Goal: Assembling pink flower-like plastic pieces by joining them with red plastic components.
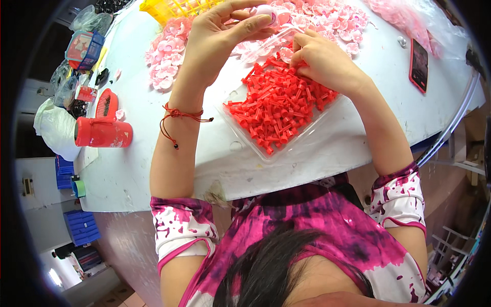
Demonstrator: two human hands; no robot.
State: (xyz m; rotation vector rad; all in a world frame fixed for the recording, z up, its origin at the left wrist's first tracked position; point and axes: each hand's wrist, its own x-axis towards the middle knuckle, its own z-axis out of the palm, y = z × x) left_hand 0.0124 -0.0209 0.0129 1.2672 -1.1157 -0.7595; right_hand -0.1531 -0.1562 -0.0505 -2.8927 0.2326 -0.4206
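Observation:
My left hand [225, 28] is raised at the top of the table, its thumb and fingers closed on a small pale pink rounded plastic piece [267, 15]. A string bracelet [180, 113] circles that wrist. At the far right corner of a clear plastic tray [245, 143], my right hand [322, 60] has its fingers curled down over the heap of small red plastic pegs [279, 105]. Its fingertips are partly hidden, and whatever they pinch I cannot make out. Loose pink shell-like pieces [340, 23] are spread beyond both hands.
A yellow plastic basket [169, 9] stands at the far edge. More pink pieces [166, 53] lie left of my left forearm. A red mug-like container [105, 132] rests at the left, and a red-cased phone [418, 66] at the right, near clear plastic bags [440, 23].

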